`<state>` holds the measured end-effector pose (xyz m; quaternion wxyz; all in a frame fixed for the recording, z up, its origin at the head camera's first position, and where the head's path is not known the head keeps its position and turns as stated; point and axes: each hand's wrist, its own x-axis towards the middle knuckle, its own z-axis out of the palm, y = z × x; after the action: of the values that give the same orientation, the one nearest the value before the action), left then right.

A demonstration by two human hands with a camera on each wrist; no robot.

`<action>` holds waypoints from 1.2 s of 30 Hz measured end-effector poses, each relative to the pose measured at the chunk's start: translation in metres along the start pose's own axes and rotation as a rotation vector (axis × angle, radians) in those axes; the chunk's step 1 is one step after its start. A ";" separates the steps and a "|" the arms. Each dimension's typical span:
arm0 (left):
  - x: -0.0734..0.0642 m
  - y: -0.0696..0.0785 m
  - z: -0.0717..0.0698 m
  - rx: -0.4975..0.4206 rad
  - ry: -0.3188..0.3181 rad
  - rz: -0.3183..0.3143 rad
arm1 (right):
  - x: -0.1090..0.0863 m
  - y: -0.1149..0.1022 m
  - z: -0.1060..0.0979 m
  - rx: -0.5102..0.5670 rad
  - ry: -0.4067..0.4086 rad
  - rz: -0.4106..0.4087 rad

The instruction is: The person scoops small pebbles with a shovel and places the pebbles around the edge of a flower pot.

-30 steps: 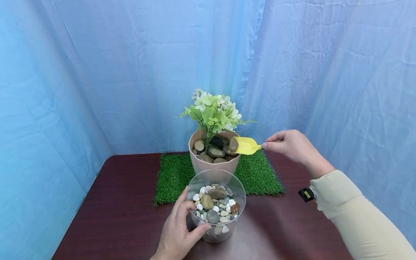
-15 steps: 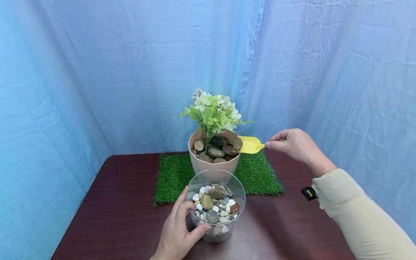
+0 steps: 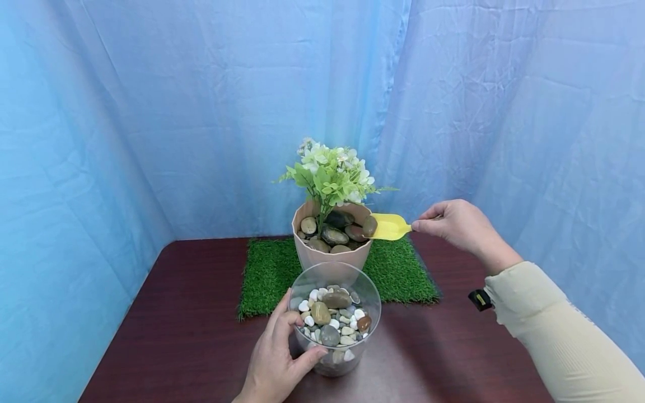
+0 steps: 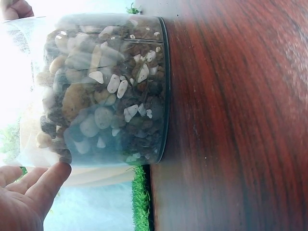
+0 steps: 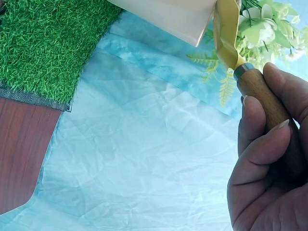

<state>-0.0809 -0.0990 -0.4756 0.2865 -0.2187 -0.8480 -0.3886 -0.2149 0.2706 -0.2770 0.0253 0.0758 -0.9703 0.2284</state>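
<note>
My right hand [image 3: 450, 224] holds a small yellow garden trowel [image 3: 390, 227] by its wooden handle [image 5: 264, 96], fingers and thumb curled round it. The blade lies at the right rim of a pale pink flowerpot [image 3: 332, 259], and a brown stone [image 3: 370, 225] sits at its tip, over the rim. Inside the pot are larger stones [image 3: 335, 235] around a leafy plant with white flowers [image 3: 335, 170]. Nearer, my left hand [image 3: 274, 352] grips a clear plastic container [image 3: 370, 291] by its left side, thumb in front. Pebbles [image 4: 103, 115] and some bigger stones fill its lower part.
The pot stands on a green artificial grass mat [image 3: 403, 277] at the back of a dark red-brown wooden table [image 3: 201, 313]. Blue cloth [image 3: 227, 112] hangs behind and on both sides. The container is between me and the pot, on the table.
The trowel and my right hand have shifted slightly to the right, and the stone at its tip has moved with them to the pot's rim. My left hand and the container have stayed still.
</note>
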 end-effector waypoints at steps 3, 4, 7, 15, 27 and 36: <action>0.000 0.000 0.000 0.004 0.003 0.004 | 0.000 0.000 -0.001 -0.009 0.002 -0.001; 0.000 0.000 0.001 0.005 0.005 0.006 | 0.000 -0.001 -0.001 -0.016 0.006 -0.004; -0.001 0.000 0.001 0.005 0.008 0.008 | -0.001 -0.003 -0.003 -0.034 0.014 -0.012; -0.001 0.000 0.001 0.000 0.008 0.005 | -0.002 -0.010 -0.007 -0.067 0.014 -0.016; 0.000 0.000 0.001 -0.004 0.003 -0.001 | -0.003 -0.015 -0.008 -0.088 0.017 -0.020; 0.000 0.001 0.001 -0.007 -0.009 -0.011 | -0.004 -0.014 -0.007 -0.084 0.022 -0.027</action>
<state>-0.0806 -0.0978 -0.4754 0.2796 -0.2168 -0.8490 -0.3923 -0.2083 0.2617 -0.2651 0.0423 0.0854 -0.9776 0.1878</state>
